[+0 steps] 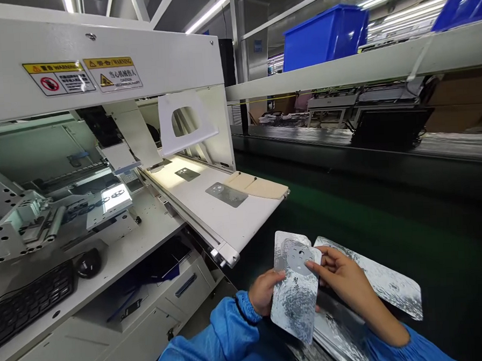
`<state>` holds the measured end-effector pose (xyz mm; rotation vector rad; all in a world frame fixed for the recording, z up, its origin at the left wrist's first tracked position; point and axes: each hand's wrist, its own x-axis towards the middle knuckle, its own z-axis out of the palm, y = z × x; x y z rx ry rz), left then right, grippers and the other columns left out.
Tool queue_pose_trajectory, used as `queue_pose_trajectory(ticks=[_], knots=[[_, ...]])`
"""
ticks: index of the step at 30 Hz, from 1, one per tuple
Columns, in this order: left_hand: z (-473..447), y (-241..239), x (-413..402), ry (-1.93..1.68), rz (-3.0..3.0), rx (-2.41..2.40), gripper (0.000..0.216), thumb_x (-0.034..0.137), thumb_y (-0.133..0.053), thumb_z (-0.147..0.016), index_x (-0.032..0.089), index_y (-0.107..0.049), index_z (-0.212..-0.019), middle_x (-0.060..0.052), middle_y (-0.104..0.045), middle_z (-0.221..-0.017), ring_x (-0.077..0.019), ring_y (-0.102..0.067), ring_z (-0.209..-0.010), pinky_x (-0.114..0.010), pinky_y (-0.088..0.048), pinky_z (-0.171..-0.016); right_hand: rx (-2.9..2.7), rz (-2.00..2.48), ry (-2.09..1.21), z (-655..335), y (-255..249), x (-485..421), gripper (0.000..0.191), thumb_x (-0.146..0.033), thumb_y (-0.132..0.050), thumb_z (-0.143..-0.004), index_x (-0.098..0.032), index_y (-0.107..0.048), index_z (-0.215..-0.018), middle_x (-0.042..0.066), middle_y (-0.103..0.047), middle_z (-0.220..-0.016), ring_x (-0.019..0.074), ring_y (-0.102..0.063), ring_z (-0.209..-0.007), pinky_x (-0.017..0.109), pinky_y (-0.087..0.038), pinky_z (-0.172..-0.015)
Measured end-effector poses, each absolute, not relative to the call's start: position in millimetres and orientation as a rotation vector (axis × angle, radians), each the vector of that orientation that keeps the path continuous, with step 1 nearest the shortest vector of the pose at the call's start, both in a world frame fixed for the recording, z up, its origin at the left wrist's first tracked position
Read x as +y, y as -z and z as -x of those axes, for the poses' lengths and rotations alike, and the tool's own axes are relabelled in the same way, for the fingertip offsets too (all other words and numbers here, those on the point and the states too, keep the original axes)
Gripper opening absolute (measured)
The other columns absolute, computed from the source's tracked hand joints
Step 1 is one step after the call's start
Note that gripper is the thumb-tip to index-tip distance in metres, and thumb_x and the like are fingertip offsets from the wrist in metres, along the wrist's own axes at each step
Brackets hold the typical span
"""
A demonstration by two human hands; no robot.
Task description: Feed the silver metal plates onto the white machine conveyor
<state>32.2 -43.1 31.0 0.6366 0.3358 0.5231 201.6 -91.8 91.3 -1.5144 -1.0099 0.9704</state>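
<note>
My left hand [265, 291] grips the left edge of a silvery phone back panel [298, 298], thumb on its face. The panel has a round camera area with several holes and small dark marks below it. My right hand [345, 277] pinches the same panel near its top right corner, thumb beside the camera area. Another shiny sheet [280, 254] shows behind the panel's upper left; whether the two are joined I cannot tell. Beneath my right forearm lies a stack of similar panels [340, 339], partly hidden. Further right lies another silvery panel [391, 280] on the dark green surface.
Ahead, a white conveyor belt [222, 219] carries two phone back panels [226, 195] and a beige board [261, 185]. It comes out of a white machine [97, 53] with warning labels. A keyboard [33, 299] and mouse [88, 263] sit left. A blue bin [324, 36] stands on the shelf.
</note>
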Motion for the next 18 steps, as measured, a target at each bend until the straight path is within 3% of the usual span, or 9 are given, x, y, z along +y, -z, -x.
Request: queue_pose_trajectory(ticks=[3, 10, 13, 16, 18], knots=[[-35.8, -31.5, -41.9, -0.592, -0.637, 0.398, 0.046, 0.036, -0.079, -0.060, 0.009, -0.069, -0.097, -0.011, -0.074, -0.081, -0.0293, -0.069, -0.086, -0.045, -0.046, -0.092, -1.011, 1.553, -0.858, -205.7, -87.1, -89.8, 0.062, -0.058, -0.075, -0.056, -0.020, -0.057, -0.102, -0.008, -0.051, -0.051, 0.0140, -0.051, -0.044, 0.029, -0.043, -0.048], [-41.1, -35.0, -42.4, -0.608, -0.731, 0.476, 0.054, 0.026, -0.088, -0.048, 0.010, -0.070, -0.097, -0.010, -0.074, -0.083, -0.0253, -0.069, -0.080, -0.035, -0.048, -0.079, -1.270, 1.736, -0.544, -214.6, -80.3, -87.8, 0.056, -0.057, -0.054, -0.075, -0.019, -0.061, -0.115, 0.000, -0.059, -0.068, 0.0179, -0.056, -0.057, 0.033, -0.047, -0.058], [-45.4, -37.0, -45.9, -0.671, -0.714, 0.460, 0.057, 0.025, -0.089, -0.048, 0.011, -0.070, -0.100, -0.011, -0.074, -0.087, -0.0273, -0.068, -0.086, -0.039, -0.047, -0.085, -1.395, 1.865, -0.443, -207.0, -82.3, -95.1, 0.065, -0.057, -0.044, -0.081, -0.017, -0.049, -0.133, 0.010, -0.066, -0.096, 0.0242, -0.064, -0.076, 0.038, -0.052, -0.066], [-50.3, -39.1, -48.8, -0.777, -0.668, 0.468, 0.057, 0.025, -0.089, -0.048, 0.011, -0.070, -0.100, -0.012, -0.074, -0.090, -0.0292, -0.068, -0.090, -0.043, -0.047, -0.090, -1.549, 1.994, -0.321, -191.2, -82.1, -107.6, 0.069, -0.060, -0.043, -0.081, -0.015, -0.046, -0.132, 0.019, -0.054, -0.130, 0.0319, -0.063, -0.103, 0.044, -0.054, -0.077], [-52.8, -41.1, -49.8, -0.833, -0.637, 0.476, 0.056, 0.025, -0.090, -0.047, 0.012, -0.070, -0.098, -0.011, -0.074, -0.090, -0.0290, -0.068, -0.091, -0.042, -0.047, -0.091, -1.664, 2.084, -0.293, -181.1, -79.1, -115.0, 0.066, -0.060, -0.046, -0.078, -0.015, -0.048, -0.126, 0.021, -0.044, -0.140, 0.0359, -0.059, -0.111, 0.046, -0.054, -0.078]])
